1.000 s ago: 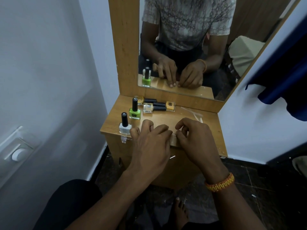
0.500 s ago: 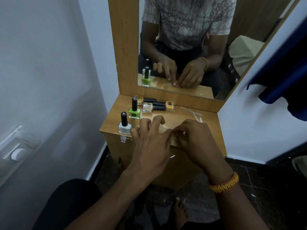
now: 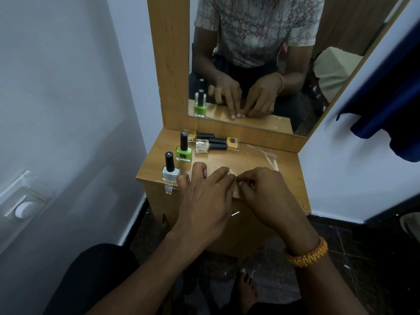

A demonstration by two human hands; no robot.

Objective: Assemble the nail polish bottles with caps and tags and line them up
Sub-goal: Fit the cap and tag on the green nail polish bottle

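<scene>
On the wooden vanity shelf [image 3: 288, 178] my left hand [image 3: 204, 198] lies with its fingers stretched out, the fingertips pressing a small clear tag [image 3: 233, 176] near the front edge. My right hand [image 3: 266, 192] pinches the same tag with curled fingers right beside those fingertips. A white bottle [image 3: 170, 172] and a green bottle [image 3: 183, 152] stand upright with black caps at the left. Three capped bottles lie behind them: a yellow one [image 3: 192, 134], a pale one [image 3: 203, 145] and an orange one [image 3: 233, 143]. The palms hide most of the tag.
Loose clear plastic strips [image 3: 270, 156] lie at the shelf's back right. Another clear tag [image 3: 168, 189] hangs over the front edge below the white bottle. A mirror [image 3: 250, 64] rises behind the shelf, a white wall [image 3: 68, 110] is close on the left, and dark cloth [image 3: 391, 114] hangs at the right.
Both hands have drawn closer over the front edge; my right hand's fingers have curled into a pinch against my left fingertips. The bottles have not moved.
</scene>
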